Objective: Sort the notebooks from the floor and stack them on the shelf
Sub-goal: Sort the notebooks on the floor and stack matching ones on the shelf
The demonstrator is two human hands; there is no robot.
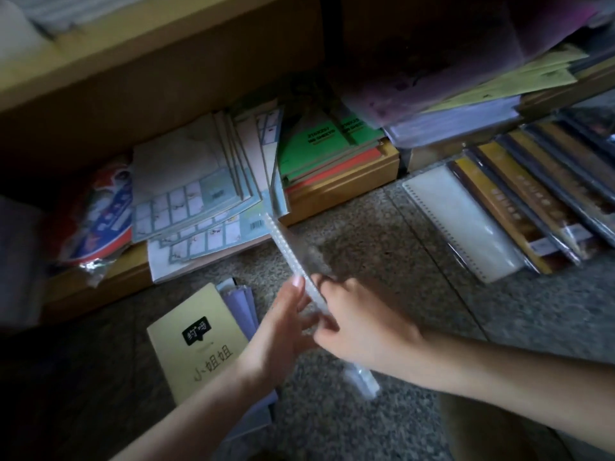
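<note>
1. holding a clear-sleeved spiral notebook (301, 271) edge-on over the floor: left hand (283, 331) and right hand (362, 331) both grasp it.
2. shelf (339, 189) already holds messy stacks; yellow notebook (196, 341) remains on the floor.

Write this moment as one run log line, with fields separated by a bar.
stage: sorting | left hand + right hand: both gripping clear-wrapped spiral notebook, edge-on above floor | yellow notebook: on floor | shelf: stacks present

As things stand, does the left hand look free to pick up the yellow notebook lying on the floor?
Probably not right away. The left hand is closed on the clear spiral-edged notebook, shared with the right hand. The yellow notebook lies uncovered just below the left forearm, so nothing blocks it once that grip lets go.
</note>
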